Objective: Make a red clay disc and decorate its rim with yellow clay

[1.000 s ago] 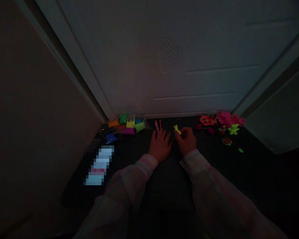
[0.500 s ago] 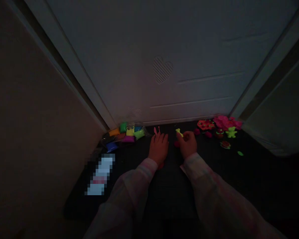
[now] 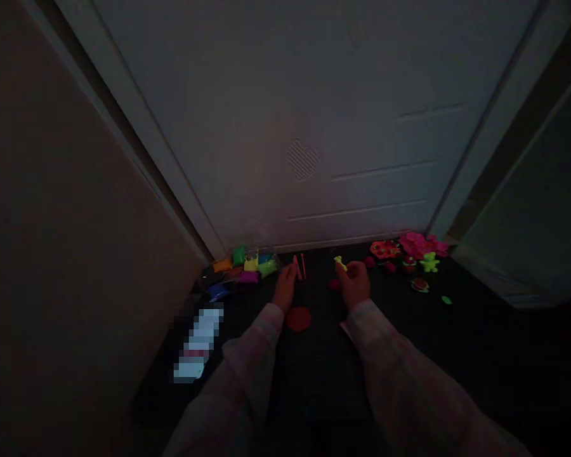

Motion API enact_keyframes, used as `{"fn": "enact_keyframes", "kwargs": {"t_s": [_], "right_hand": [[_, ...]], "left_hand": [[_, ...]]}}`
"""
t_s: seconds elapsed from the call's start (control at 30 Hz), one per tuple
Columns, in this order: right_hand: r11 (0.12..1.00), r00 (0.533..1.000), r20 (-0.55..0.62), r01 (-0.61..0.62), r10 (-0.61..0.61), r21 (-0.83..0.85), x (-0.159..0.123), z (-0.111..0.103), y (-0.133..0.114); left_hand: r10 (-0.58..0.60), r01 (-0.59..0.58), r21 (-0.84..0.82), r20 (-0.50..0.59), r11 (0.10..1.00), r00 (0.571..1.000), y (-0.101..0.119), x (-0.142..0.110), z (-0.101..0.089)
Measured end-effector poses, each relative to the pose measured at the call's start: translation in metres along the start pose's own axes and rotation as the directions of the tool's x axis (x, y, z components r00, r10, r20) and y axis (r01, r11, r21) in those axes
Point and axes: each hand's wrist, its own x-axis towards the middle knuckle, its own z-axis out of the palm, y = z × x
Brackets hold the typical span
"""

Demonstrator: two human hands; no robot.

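Your right hand (image 3: pixel 356 284) pinches the yellow piece (image 3: pixel 341 263) between thumb and fingers, above the far half of the bench (image 3: pixel 314 368), just as it does in the earlier frames. Your left hand (image 3: pixel 285 284) is what changes: it lies palm down with spread fingers earlier, and now it turns on edge and shifts left. Its fingertips meet the pink knife (image 3: pixel 297 268) in your view; you cannot tell whether they grip it. The pink stick (image 3: pixel 303 266) now shows almost whole, just right of the knife.

The red disc (image 3: pixel 299 319), mostly covered by your left wrist a moment ago, is now in full view near that wrist. The red lump (image 3: pixel 334 285) sits just left of your right hand.

The colored packets (image 3: pixel 248 277) remain by the far left corner, the phone (image 3: pixel 200 343) toward the left edge, and the green bear (image 3: pixel 429 262) and pink flowers (image 3: pixel 421 245) by the far right corner.
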Motion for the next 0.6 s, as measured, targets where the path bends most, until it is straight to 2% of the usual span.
{"fn": "enact_keyframes", "kwargs": {"t_s": [0.07, 0.13, 0.23, 0.3, 0.5, 0.6], "right_hand": [[1.000, 1.000, 0.000, 0.004, -0.004, 0.011, -0.001, 0.000, -0.002], [1.000, 1.000, 0.007, 0.004, -0.004, 0.020, -0.002, 0.001, -0.003], [1.000, 1.000, 0.023, 0.003, -0.004, 0.023, -0.003, 0.002, -0.004], [1.000, 1.000, 0.029, -0.002, 0.002, 0.014, -0.004, 0.002, -0.004], [1.000, 0.999, 0.025, 0.021, -0.021, 0.016, -0.002, 0.002, 0.001], [1.000, 1.000, 0.017, 0.020, -0.020, 0.022, -0.001, 0.002, 0.002]], "left_hand": [[-0.008, 0.008, 0.007, -0.019, 1.000, 1.000, 0.000, 0.000, -0.009], [0.039, -0.038, 0.041, -0.011, 0.998, 0.999, 0.006, -0.006, -0.013], [0.240, -0.246, 0.205, 0.056, 0.947, 0.969, 0.022, -0.019, -0.009], [0.302, -0.316, 0.300, 0.094, 0.900, 0.949, 0.030, -0.026, -0.004], [0.356, -0.385, 0.331, 0.146, 0.862, 0.923, 0.033, -0.032, 0.000], [0.313, -0.355, 0.306, 0.180, 0.883, 0.933, 0.028, -0.031, 0.001]]}}
